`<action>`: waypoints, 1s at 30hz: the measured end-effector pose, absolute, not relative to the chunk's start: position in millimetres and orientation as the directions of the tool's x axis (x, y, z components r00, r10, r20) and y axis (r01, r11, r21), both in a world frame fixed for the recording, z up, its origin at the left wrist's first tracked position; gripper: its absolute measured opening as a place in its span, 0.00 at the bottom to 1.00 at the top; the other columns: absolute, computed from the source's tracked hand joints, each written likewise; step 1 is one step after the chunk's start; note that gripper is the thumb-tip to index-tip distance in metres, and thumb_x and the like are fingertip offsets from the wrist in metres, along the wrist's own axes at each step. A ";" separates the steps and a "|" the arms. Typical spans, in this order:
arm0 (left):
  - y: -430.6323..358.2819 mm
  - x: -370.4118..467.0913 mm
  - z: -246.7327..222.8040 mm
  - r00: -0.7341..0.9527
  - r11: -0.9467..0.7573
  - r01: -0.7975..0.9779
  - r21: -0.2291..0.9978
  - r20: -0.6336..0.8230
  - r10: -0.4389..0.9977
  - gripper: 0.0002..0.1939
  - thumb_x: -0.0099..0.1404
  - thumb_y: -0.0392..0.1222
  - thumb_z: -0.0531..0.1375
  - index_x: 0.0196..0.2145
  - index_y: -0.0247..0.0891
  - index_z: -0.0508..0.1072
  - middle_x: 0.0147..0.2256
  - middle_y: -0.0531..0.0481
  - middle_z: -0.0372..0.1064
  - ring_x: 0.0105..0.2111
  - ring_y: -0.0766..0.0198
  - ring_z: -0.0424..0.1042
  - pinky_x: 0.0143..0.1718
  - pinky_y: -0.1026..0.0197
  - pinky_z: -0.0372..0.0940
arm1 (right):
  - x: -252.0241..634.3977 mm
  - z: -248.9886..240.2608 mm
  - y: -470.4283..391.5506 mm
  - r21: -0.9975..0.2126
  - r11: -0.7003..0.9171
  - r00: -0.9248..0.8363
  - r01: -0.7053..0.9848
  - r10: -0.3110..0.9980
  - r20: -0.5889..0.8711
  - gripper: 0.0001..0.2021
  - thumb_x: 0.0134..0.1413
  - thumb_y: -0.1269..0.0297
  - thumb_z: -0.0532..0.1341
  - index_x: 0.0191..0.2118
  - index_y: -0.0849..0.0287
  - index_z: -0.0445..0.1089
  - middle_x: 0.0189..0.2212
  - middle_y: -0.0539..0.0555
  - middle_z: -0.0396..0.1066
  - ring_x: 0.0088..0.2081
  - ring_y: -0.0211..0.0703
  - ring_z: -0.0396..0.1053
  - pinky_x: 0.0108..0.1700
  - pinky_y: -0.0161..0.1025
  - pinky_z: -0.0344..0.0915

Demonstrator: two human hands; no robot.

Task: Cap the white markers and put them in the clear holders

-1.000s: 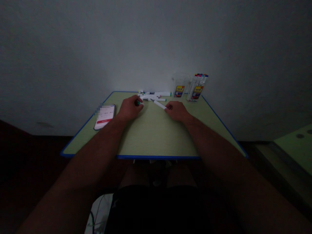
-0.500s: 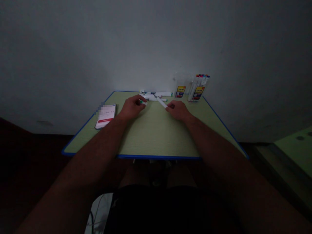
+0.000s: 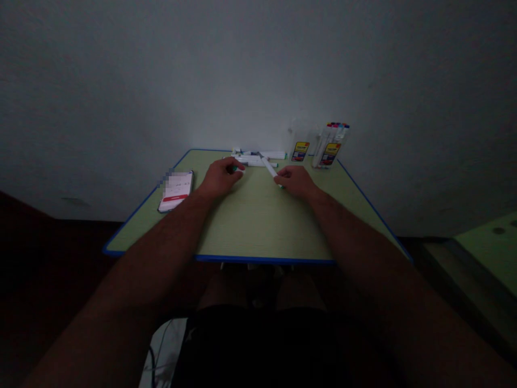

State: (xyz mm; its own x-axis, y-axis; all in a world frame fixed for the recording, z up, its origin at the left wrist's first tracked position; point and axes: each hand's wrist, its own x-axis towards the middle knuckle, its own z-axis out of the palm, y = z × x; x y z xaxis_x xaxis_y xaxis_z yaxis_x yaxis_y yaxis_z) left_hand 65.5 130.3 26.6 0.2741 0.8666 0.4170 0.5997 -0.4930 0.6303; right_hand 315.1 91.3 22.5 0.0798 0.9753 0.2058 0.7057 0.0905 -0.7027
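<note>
Between the fingertips of my right hand [image 3: 296, 180] is a white marker [image 3: 269, 166], slanting up and left. Its grey nib end is bare and points at the wall, and a bit of green shows at its lower end, below my fingers. My left hand [image 3: 220, 177] is curled on the left, pinching a small white and green marker cap [image 3: 241, 171] that the fingers partly cover. Behind both hands, several white markers [image 3: 275, 155] lie along the table's back edge, some with green ends.
A pale green table [image 3: 258, 226] with blue edging stands against the grey wall [image 3: 242, 70]. At its back right are a clear plastic case [image 3: 299, 150] and a second case [image 3: 329, 153] filled with coloured markers. A lit phone [image 3: 176, 191] lies at the left.
The marker in my right hand has turned to a steeper slant, and its green lower end has come into sight beneath my fingers. My left hand has barely moved.
</note>
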 end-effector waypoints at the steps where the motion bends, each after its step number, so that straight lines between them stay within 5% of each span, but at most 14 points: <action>1: 131.2 65.2 25.7 0.280 -0.497 0.597 0.630 0.417 0.864 0.09 0.59 0.42 0.63 0.38 0.41 0.78 0.32 0.49 0.72 0.33 0.60 0.66 0.39 0.55 0.63 | 315.2 22.5 90.9 -0.720 0.087 0.083 0.688 0.977 0.197 0.05 0.54 0.67 0.67 0.36 0.63 0.78 0.31 0.54 0.78 0.31 0.37 0.72 0.37 0.34 0.68; 11: 132.1 65.9 25.5 0.281 -0.494 0.618 0.612 0.415 0.865 0.08 0.60 0.43 0.63 0.37 0.41 0.77 0.31 0.49 0.70 0.32 0.60 0.65 0.39 0.54 0.62 | 313.7 27.5 85.5 -0.881 0.033 0.106 0.471 0.990 0.093 0.05 0.55 0.68 0.67 0.35 0.65 0.78 0.29 0.55 0.78 0.20 0.30 0.64 0.22 0.29 0.61; 30: 129.9 65.2 26.3 0.290 -0.486 0.618 0.618 0.395 0.872 0.07 0.60 0.43 0.63 0.37 0.43 0.76 0.32 0.48 0.72 0.33 0.59 0.66 0.40 0.53 0.63 | 316.9 23.6 90.2 -0.949 -0.037 0.092 0.315 0.996 -0.009 0.06 0.48 0.69 0.72 0.33 0.63 0.79 0.21 0.47 0.69 0.19 0.30 0.60 0.19 0.29 0.58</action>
